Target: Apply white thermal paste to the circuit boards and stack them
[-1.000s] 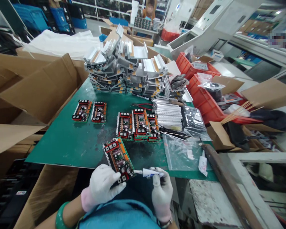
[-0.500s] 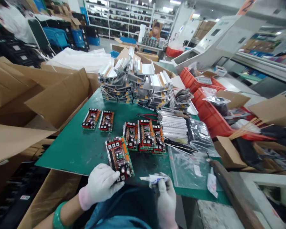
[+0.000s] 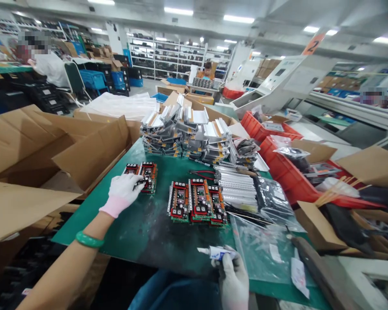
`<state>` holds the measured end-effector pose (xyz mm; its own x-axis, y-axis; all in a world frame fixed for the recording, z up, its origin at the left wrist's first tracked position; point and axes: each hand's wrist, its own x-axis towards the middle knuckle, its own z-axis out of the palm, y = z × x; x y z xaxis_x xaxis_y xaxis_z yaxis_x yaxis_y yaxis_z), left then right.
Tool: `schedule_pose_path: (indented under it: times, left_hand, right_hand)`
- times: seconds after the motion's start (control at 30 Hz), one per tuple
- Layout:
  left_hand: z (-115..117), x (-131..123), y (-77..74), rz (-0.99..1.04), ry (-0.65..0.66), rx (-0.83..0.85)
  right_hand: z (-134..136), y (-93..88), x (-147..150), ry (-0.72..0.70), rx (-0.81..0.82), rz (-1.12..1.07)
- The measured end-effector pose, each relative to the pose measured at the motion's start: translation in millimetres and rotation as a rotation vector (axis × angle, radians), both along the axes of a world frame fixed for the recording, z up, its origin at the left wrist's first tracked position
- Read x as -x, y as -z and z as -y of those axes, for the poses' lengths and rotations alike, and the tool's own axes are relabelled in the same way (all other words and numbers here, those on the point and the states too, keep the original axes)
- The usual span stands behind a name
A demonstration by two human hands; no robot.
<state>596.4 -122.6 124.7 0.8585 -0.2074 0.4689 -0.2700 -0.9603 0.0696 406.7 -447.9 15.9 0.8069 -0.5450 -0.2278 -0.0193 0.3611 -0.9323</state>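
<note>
My left hand, in a white glove, reaches out to the left-hand group of circuit boards on the green mat. Its fingers curl over a circuit board there, which the hand mostly hides. Close to my body, my right hand, also gloved, is closed round a small white tube whose nozzle points left, just above the mat's near edge. A row of three red and green circuit boards lies side by side in the middle of the mat, between my two hands.
Open cardboard boxes crowd the left side. A pile of aluminium housings stands at the back, silver rails and red-handled pliers in front of it. Clear plastic bags and red bins are at the right. People work farther off.
My left hand carried the circuit board from near my body out to the left-hand group of boards. The right hand stayed near with the tube. My view tilted up.
</note>
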Motion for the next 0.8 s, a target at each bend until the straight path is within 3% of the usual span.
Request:
schedule_pose_path:
  times: [0.07, 0.2, 0.3, 0.37, 0.47, 0.57, 0.67, 0.8]
  left_hand:
    - [18, 2, -2.3, 0.021, 0.032, 0.068]
    - [73, -1, -0.7, -0.132, 0.278, 0.259]
    - [106, -15, 8.1, -0.218, 0.325, 0.264]
    - [116, -25, 13.1, -0.258, 0.334, 0.258]
    - [115, -32, 13.6, -0.279, 0.35, 0.251]
    - [102, -22, 5.1, -0.242, 0.349, 0.266]
    - [88, 8, -7.0, -0.191, 0.396, 0.293]
    - [80, 64, -16.1, -0.076, 0.65, 0.3]
  right_hand:
    - [-5, -5.3, -1, 0.016, 0.024, -0.005]
    - [-8, -9.6, -2, 0.04, 0.035, -0.031]
    - [-3, -6.8, 0, -0.024, -0.01, -0.028]
    - [0, -5.8, 2, -0.05, -0.029, -0.007]
    - [0, -9.2, 3, -0.025, -0.008, 0.032]
    - [-2, -16.7, 0, -0.019, 0.008, 0.075]
    - [-6, -26.2, -3, 0.008, -0.036, 0.083]
    - [-15, -39.4, -4, 0.035, -0.101, 0.084]
